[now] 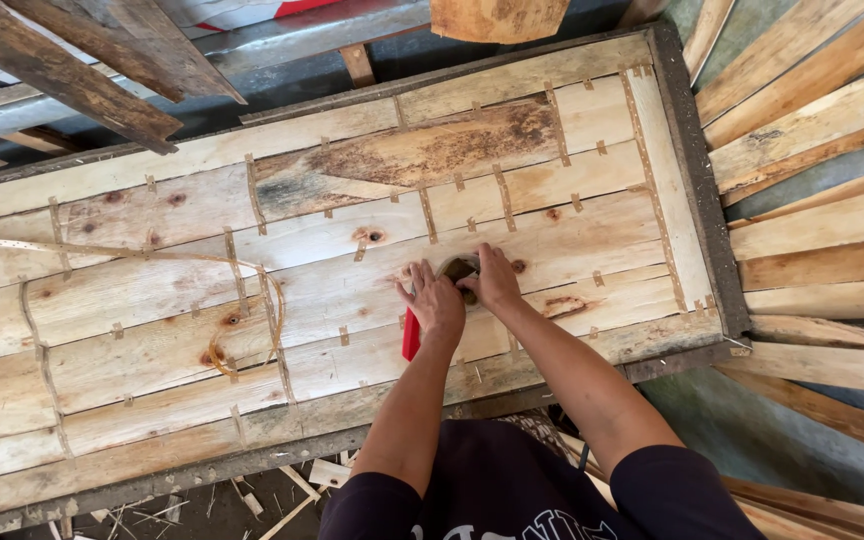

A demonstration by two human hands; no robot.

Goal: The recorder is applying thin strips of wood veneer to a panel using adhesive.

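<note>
Pressing both hands, left hand and right hand, flat on red-handled tool, fingers spread; risking slipping across knotty panel.

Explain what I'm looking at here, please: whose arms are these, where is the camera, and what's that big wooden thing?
This is a single picture from a camera worn on a person's head, looking down, so the two bare arms reaching in from the bottom are the wearer's own. In front of them lies a large flat panel of pale wooden planks joined edge to edge inside a dark frame, with small clips across the seams. Both hands press on one spot of the panel: the left hand lies flat over a red-handled tool, and the right hand covers a small round dark object, too hidden to identify. Loose rough timber boards are stacked to the right.
</note>
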